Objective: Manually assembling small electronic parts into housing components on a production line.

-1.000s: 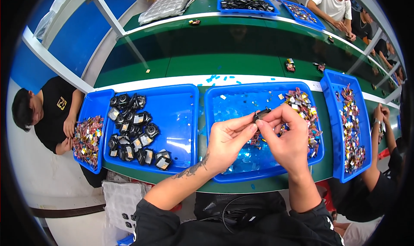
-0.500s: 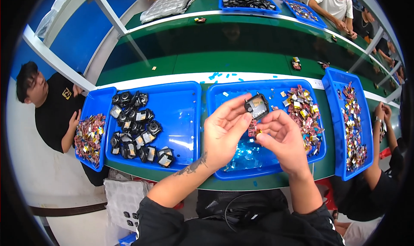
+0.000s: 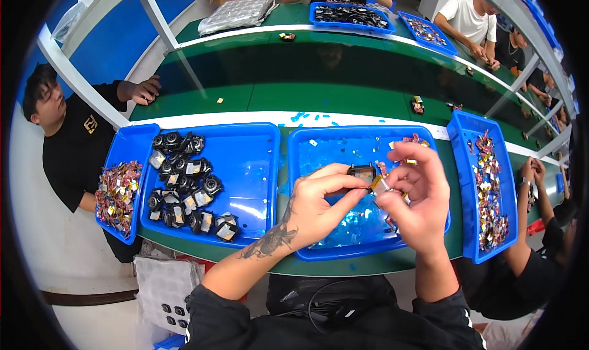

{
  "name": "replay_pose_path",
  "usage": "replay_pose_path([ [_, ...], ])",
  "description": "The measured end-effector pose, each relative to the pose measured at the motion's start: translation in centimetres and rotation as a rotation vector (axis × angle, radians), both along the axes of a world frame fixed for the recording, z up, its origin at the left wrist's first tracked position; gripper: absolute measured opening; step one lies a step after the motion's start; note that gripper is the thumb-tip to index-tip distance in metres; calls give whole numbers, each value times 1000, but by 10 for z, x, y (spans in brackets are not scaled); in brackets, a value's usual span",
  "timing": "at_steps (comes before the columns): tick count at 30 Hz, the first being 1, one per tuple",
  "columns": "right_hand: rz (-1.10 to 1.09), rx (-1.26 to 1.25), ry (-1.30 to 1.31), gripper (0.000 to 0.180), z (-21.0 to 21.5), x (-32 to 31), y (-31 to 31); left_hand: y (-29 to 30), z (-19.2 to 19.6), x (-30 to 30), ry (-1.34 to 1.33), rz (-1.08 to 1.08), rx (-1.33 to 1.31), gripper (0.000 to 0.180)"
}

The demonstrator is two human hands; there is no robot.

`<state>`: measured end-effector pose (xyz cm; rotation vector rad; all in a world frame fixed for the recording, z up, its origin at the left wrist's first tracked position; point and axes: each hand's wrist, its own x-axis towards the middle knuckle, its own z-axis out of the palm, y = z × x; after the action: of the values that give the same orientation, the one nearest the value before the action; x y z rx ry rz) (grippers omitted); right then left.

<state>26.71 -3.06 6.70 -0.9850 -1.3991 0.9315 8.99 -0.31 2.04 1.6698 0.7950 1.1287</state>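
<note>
Over the middle blue tray [image 3: 362,253], my left hand [image 3: 322,196] grips a black watch-like casing [image 3: 362,171] between thumb and fingers. The casing is now seen nearly edge-on, so its inside is mostly hidden. My right hand [image 3: 423,196] is beside it, thumb and fingertips closed on a small circuit board with a yellow and silver part [image 3: 380,183]. This piece touches or nearly touches the casing's edge; whether the two are joined I cannot tell. Behind my right hand, reddish circuit boards [image 3: 417,140] lie in the same tray, partly covered. Bluish film scraps [image 3: 334,230] are scattered across its bottom.
Left of it, another blue tray [image 3: 251,218] contains several black casings [image 3: 175,166]. Narrow blue bins of small boards flank both trays: a left bin [image 3: 145,132] and a right bin [image 3: 463,184]. A green conveyor [image 3: 294,95] runs beyond. Co-workers sit around; one person's hand [image 3: 146,91] rests at the conveyor's left.
My left hand has tilted the casing from face-up to nearly edge-on. My right hand has turned upright, lifting the board piece beside the casing. The left co-worker's arm has reached onto the conveyor.
</note>
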Motion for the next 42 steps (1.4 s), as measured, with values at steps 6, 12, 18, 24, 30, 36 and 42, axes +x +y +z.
replay_pose_path([
  [6, 38, -187, 4, 27, -16, 26, -7, 1, -3, 5, -313, -154, -369, 15],
  [12, -92, -122, -319, 10, -11, 10, -3, -1, -8, 7, -220, -150, -386, 20],
  [18, -213, -109, -324, 7, -26, 4, -4, -4, -7, 16, -305, -55, -402, 32],
  [24, -241, -108, -176, 7, -41, -2, -2, -4, -9, 14, -360, -61, -390, 38],
  [30, -233, -67, -142, 11, -57, -10, -3, -5, -10, 17, -403, -35, -363, 41],
  [36, -168, -126, 34, 35, -51, -17, 0, -6, -7, 17, -459, -20, -365, 49],
  [42, -61, -144, -42, 33, -44, -19, 24, 3, -14, 11, -480, 74, -404, 58],
])
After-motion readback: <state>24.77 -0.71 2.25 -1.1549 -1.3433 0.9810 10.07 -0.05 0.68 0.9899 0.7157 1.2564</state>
